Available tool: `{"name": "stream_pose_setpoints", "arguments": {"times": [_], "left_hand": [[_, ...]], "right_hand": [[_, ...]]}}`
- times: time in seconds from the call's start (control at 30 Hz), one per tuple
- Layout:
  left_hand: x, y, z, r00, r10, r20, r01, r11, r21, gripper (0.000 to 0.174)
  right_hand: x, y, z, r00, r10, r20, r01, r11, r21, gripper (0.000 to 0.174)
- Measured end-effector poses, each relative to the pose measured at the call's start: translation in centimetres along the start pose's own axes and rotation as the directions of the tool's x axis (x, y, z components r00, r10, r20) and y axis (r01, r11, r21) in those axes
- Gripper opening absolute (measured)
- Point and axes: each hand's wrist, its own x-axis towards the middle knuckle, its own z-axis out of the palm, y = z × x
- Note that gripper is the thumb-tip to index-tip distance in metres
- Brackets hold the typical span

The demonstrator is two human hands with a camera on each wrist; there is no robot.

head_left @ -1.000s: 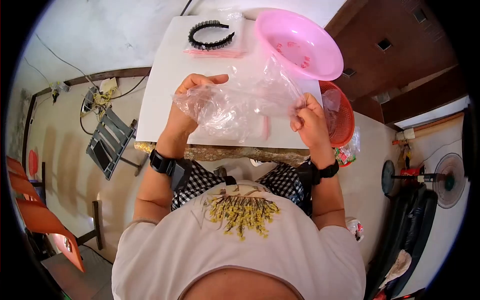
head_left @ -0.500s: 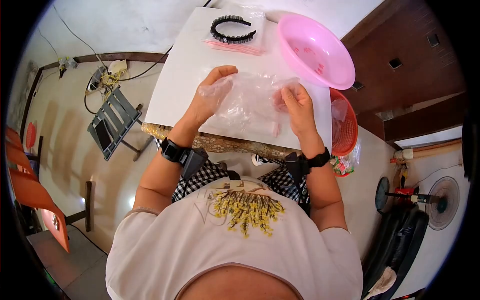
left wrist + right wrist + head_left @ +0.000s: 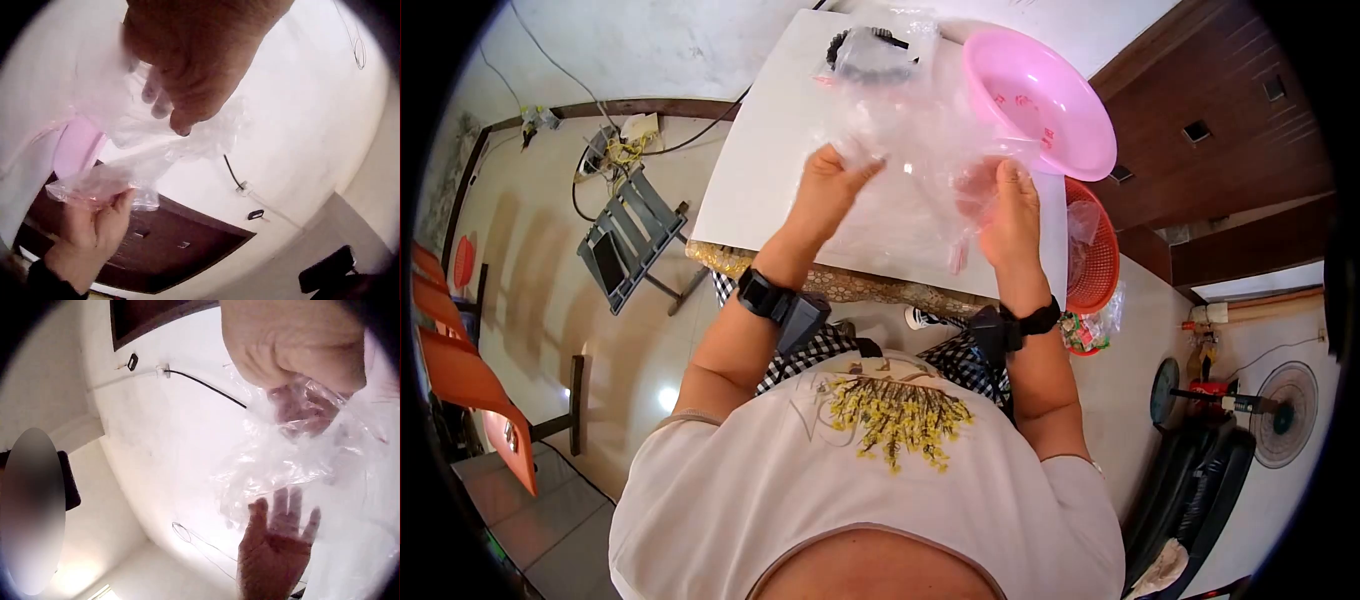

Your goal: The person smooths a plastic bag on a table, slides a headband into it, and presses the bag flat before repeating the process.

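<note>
A crumpled clear plastic bag (image 3: 910, 150) spreads between both hands above the white table. My left hand (image 3: 825, 195) is at its left side; in the right wrist view this left hand (image 3: 275, 550) has its fingers spread and fairly straight against the film. With thumb and fingers, my right hand (image 3: 1012, 225) pinches the bag's right side; the left wrist view shows the right hand's (image 3: 90, 231) thumb on the film. A black headband (image 3: 837, 48) lies at the table's back on flat clear bags, partly veiled by the raised film.
A pink basin (image 3: 1040, 100) stands at the table's back right. Beside the table's right edge is a red basket (image 3: 1103, 255) with clear plastic in it. Another flat bag with a pink edge (image 3: 958, 256) lies on the white table (image 3: 750, 180) beneath the hands.
The bag has been raised and spread toward the back, now overlapping the headband in the head view. My left hand has turned, and the right hand keeps its pinch.
</note>
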Motion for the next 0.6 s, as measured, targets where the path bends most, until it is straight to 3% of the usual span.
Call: {"name": "stream_pose_setpoints", "arguments": {"times": [0.03, 0.07, 0.2, 0.33, 0.37, 0.43, 0.5, 0.6], "left_hand": [[0.5, -0.1, -0.2, 0.993, 0.051, -0.102, -0.064, 0.989, -0.131, 0.008], [0.8, 0.9, -0.6, 0.988, 0.099, -0.116, -0.108, 0.991, -0.073, 0.011], [2.1, 1.5, -5.3, 0.976, 0.101, -0.193, -0.13, 0.981, -0.143, 0.017], [1.8, 4.3, -5.6, 0.914, 0.321, -0.247, -0.267, 0.936, 0.228, 0.025], [2.2, 4.8, -7.6, 0.8, 0.594, 0.087, -0.455, 0.505, 0.733, 0.029], [1.3, 6.2, -7.6, 0.866, 0.483, 0.133, -0.422, 0.56, 0.713, 0.03], [0.6, 7.3, -7.6, 0.952, 0.216, 0.216, -0.303, 0.752, 0.585, 0.031], [-0.9, 8.4, -4.3, 0.94, -0.083, 0.331, -0.046, 0.931, 0.363, 0.03]], "right_hand": [[0.2, -0.1, -0.6, 0.999, -0.028, -0.043, 0.027, 0.999, -0.021, 0.023], [0.6, -0.2, -1.4, 0.995, -0.057, -0.087, 0.053, 0.998, -0.043, 0.023], [1.6, -0.4, -3.9, 0.976, -0.123, -0.178, 0.111, 0.991, -0.074, 0.023], [1.5, -0.5, -3.9, 0.976, -0.116, -0.182, 0.112, 0.993, -0.032, 0.023], [1.4, -0.5, -3.7, 0.978, -0.124, -0.166, 0.121, 0.992, -0.028, 0.023], [1.2, -0.4, -3.2, 0.978, -0.149, -0.147, 0.147, 0.989, -0.028, 0.024], [1.1, -0.3, -2.7, 0.974, -0.179, -0.139, 0.176, 0.984, -0.033, 0.024], [1.3, -0.1, -2.1, 0.96, -0.265, -0.086, 0.264, 0.964, -0.026, 0.025]]}}
